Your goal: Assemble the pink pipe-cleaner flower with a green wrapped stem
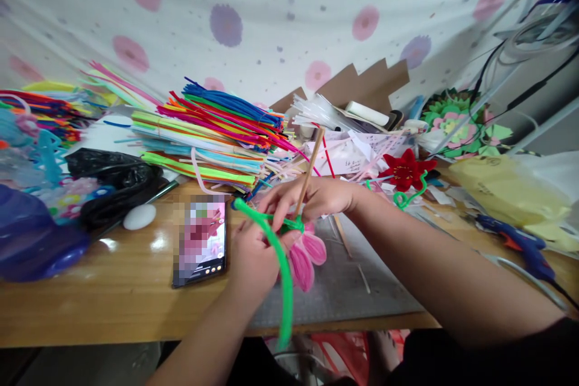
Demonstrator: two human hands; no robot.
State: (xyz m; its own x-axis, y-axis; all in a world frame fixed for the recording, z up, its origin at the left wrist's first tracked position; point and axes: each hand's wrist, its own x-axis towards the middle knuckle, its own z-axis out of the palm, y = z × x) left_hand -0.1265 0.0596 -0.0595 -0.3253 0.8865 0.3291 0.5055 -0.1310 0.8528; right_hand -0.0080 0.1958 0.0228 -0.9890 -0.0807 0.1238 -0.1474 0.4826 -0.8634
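Observation:
A pink pipe-cleaner flower (302,265) hangs petals-down over the mat, below my hands. A wooden stick (310,166) rises at a tilt from its base. Green pipe cleaner (284,277) is wound around that base, and its long loose end arcs over my left hand toward the table's front edge. My left hand (260,253) is closed around the flower's base from the left. From above, my right hand (319,198) bends over the stick, with its fingers closed at the green winding. Part of the base is hidden by the fingers.
A phone (201,241) lies to the left on the wooden table. Bundled pipe cleaners (212,139) are piled behind. A grey mat (362,298) lies beneath my hands. On the right are a red flower (407,170), a blue glue gun (520,244) and a yellow bag (502,187).

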